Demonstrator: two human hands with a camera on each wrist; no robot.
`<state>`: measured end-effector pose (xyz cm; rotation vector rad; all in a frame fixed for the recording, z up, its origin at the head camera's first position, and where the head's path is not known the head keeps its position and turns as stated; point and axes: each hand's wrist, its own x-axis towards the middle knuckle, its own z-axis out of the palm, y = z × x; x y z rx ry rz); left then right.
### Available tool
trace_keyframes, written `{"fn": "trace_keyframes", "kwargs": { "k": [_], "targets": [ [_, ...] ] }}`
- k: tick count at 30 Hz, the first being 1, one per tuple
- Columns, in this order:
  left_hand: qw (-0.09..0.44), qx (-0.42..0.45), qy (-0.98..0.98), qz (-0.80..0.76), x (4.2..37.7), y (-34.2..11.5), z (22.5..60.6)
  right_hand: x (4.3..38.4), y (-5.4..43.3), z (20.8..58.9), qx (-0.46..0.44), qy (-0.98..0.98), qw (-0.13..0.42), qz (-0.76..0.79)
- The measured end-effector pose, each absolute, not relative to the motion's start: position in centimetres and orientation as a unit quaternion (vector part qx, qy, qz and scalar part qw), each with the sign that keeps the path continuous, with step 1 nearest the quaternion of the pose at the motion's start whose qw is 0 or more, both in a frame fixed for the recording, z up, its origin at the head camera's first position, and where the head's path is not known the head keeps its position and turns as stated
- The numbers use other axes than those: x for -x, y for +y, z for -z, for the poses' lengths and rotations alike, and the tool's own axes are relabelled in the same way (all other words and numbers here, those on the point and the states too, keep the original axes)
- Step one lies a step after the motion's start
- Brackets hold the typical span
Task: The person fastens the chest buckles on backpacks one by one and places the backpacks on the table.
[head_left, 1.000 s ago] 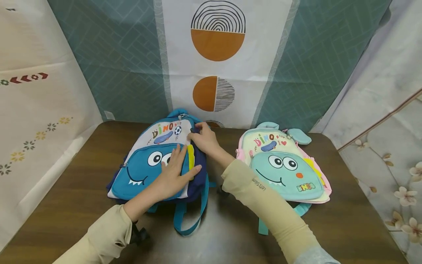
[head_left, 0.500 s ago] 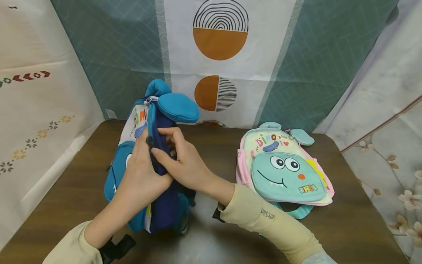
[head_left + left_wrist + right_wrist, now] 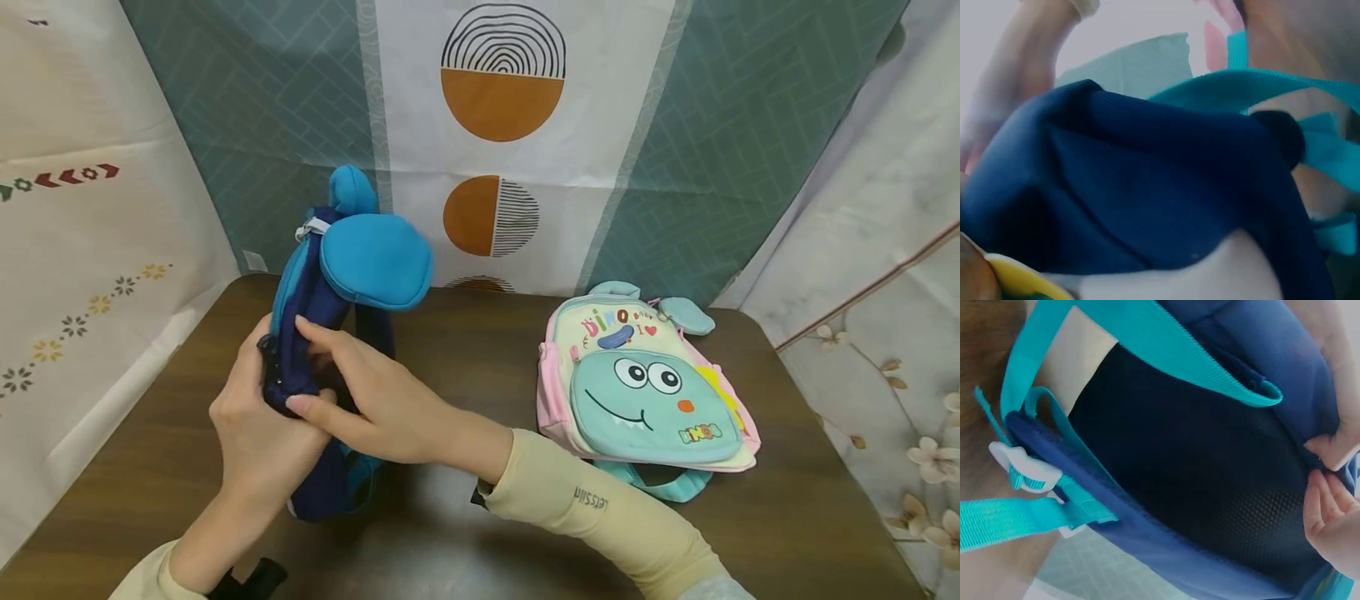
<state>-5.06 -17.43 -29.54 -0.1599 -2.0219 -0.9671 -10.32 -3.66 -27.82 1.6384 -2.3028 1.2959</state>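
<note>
A blue and navy toddler backpack (image 3: 300,354) stands turned at the left of the table, its navy side facing me in the head view. My left hand (image 3: 262,425) grips it from the left, fingers behind the side. From the right, my right hand (image 3: 382,400) pinches the navy side fabric between thumb and fingers, next to a small dark piece by the zipper. A round blue pouch (image 3: 378,262) hangs near the top handle. Teal straps (image 3: 1147,347), a white buckle (image 3: 1025,467) and the dark mesh back (image 3: 1210,481) show in the right wrist view. The front is hidden.
A mint, cream and pink dinosaur backpack (image 3: 652,400) lies on the right of the brown table (image 3: 480,342). Patterned cloth (image 3: 420,125) hangs behind the table, with more cloth at both sides.
The blue backpack has turned from lying face up to showing its side, its front now out of sight. Both hands have shifted left, the left from pressing its front to gripping its side.
</note>
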Motion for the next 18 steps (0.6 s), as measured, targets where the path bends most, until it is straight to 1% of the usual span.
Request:
{"fn": "trace_keyframes", "kwargs": {
  "k": [2, 8, 10, 13, 15, 18],
  "targets": [
    [0.448, 0.06, -0.791, 0.411, 5.1, -18.2, 29.6, 10.5, -3.7, 28.0, -0.544, -0.735, 0.033, -0.404],
    [0.455, 0.028, -0.735, 0.502, 4.8, -20.6, 28.7, 11.6, -2.6, 29.2, -0.568, -0.717, 0.086, -0.396],
    [0.454, 0.03, -0.707, 0.542, 4.6, -21.4, 28.1, 12.1, -2.0, 29.6, -0.57, -0.708, 0.108, -0.403],
    [0.442, 0.061, -0.645, 0.62, 4.6, -22.5, 27.5, 13.0, -1.2, 29.8, -0.558, -0.691, 0.156, -0.432],
    [0.43, 0.09, -0.596, 0.672, 4.7, -23.2, 27.2, 13.8, -0.5, 29.7, -0.535, -0.683, 0.188, -0.461],
    [0.403, 0.128, -0.532, 0.734, 4.9, -23.9, 27.1, 15.2, 0.5, 29.4, -0.489, -0.686, 0.216, -0.493]
  ]
}}
